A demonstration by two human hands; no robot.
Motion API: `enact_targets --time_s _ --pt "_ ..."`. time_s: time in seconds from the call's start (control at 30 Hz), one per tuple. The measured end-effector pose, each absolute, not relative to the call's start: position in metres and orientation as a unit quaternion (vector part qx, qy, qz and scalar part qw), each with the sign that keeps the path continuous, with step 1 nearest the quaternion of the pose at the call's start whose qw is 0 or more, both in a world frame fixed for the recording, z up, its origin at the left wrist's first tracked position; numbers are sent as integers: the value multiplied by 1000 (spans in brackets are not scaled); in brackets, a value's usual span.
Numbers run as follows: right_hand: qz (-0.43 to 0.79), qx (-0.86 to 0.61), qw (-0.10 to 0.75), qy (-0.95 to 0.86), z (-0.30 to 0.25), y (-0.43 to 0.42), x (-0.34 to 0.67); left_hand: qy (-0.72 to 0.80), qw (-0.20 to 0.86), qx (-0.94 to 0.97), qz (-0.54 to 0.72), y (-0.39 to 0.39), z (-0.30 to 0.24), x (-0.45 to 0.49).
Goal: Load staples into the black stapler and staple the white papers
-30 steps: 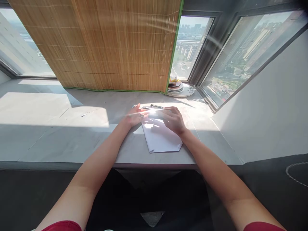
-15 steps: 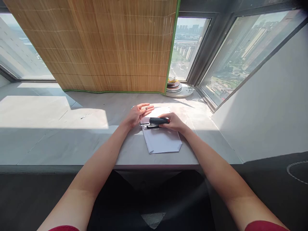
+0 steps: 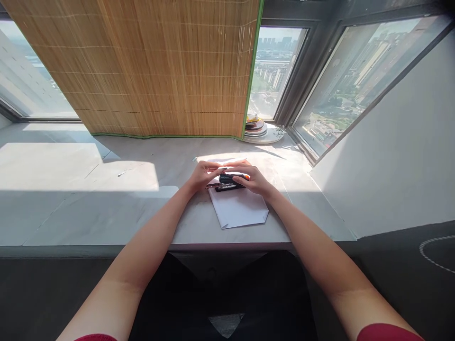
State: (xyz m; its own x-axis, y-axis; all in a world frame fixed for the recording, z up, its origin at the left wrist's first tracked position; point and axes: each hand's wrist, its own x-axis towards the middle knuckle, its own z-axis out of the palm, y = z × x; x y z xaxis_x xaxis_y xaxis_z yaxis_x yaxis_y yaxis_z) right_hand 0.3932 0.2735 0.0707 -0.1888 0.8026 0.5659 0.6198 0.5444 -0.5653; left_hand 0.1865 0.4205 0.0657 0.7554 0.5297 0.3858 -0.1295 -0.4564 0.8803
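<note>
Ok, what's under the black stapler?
White paper: it shows on the near and far sides of the stapler. The part directly beneath is covered, so I can't see whether anything else lies there.

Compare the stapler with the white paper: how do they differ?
The stapler is mostly black with orange; the paper is plain white. The stapler looks compact and thick; the paper is thin and spreads wider. The stapler sits over the paper, which lies on the sill. The right hand partly hides both.

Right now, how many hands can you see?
2: the left hand by the left end of the stapler, the right hand at its right end. No other hand shows.
</note>
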Motion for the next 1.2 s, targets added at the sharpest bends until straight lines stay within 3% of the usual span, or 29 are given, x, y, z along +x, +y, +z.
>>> enact_targets --time_s 0.4,0.5,0.6,0.77,1.0,1.2 --pt "114 -482 461 -737 76 273 385 124 479 809 317 415 75 186" --pt "102 -547 520 -648 69 280 400 161 467 796 348 424 72 184" --pt "43 -658 578 -480 51 288 438 290 370 762 446 448 61 178" --pt "16 -769 535 -349 15 293 497 402 241 778 418 484 38 165" --pt "-7 -772 488 -407 1 299 503 428 192 819 331 489 31 161" --pt "-19 -789 466 -399 9 298 495 430 202 814 335 488 36 158"
